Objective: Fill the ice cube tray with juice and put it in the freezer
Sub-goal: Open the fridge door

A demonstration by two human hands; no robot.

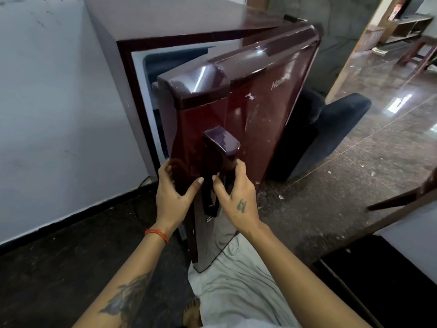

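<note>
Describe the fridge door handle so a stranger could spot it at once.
Find the maroon fridge against the pale wall; its door stands ajar. On the door's front, near the opening edge, is the handle, a dark upright bar with a rounded cap. The right hand grips it; the left hand holds the door edge.

Head camera, single wide-angle view, facing forward and down.
We look from standing height, close in, onto the maroon fridge, its door ajar at arm's reach; both forearms enter from the bottom edge, the dark floor lies below, the white wall on our left. Edges bend with the wide lens.
</note>
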